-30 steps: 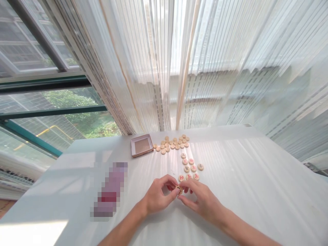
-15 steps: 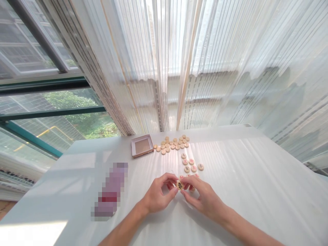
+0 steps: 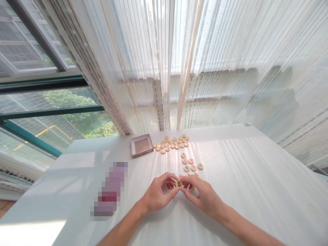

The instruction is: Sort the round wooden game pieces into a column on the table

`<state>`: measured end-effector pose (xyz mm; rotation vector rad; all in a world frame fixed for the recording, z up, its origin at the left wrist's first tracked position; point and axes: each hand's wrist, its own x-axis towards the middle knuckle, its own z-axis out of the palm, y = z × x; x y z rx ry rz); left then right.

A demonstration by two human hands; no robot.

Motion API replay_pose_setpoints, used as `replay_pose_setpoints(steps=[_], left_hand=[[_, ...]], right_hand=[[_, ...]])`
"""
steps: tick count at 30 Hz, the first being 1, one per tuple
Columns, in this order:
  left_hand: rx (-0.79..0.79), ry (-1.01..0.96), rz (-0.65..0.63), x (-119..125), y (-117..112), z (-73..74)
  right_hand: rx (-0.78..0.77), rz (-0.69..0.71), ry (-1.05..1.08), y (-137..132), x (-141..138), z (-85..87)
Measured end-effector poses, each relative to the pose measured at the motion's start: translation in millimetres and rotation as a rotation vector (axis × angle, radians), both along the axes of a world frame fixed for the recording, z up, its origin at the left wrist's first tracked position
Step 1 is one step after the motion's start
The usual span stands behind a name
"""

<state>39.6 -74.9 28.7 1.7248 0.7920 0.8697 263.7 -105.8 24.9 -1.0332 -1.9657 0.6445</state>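
Observation:
Both hands meet over the white table [image 3: 256, 177], pinching one round wooden chess piece [image 3: 179, 184] with a dark character facing me. My left hand [image 3: 157, 195] grips it from the left with thumb and fingertips. My right hand [image 3: 202, 195] grips it from the right. Just beyond the hands lie several face-up pieces with red characters [image 3: 191, 164]; some are partly hidden by my fingers.
A heap of plain-backed wooden pieces [image 3: 172, 144] lies near the table's far edge, beside a small open square box [image 3: 141, 145]. A blurred purple object [image 3: 110, 190] lies at the left. Sheer striped curtains [image 3: 194, 61] and a window [image 3: 38, 102] stand behind the table.
The piece between my fingers has been turned from edge-on to face up, showing its dark character. Both hands have shifted slightly away from me.

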Motion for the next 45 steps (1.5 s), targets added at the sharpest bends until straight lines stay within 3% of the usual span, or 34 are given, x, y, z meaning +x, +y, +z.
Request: replay_pose_setpoints(steps=[18,25,33,45], left_hand=[[0.048,0.046,0.003,2.5,-1.2,-2.9],[0.342,0.163,0.094,3.4,-5.1,-11.0],[0.532,0.216,0.066,5.7,-6.3,-7.1],[0.475,0.227,0.086,1.9,-6.0,-12.5]], right_hand=[[-0.162,0.014,0.075,-0.7,-1.3,12.7],[-0.224,-0.002,0.096,-1.0,-2.2,14.6],[-0.265,-0.052,0.101,-0.6,-3.2,11.1],[-0.234,-0.027,0.113,-2.0,-3.7,19.7]])
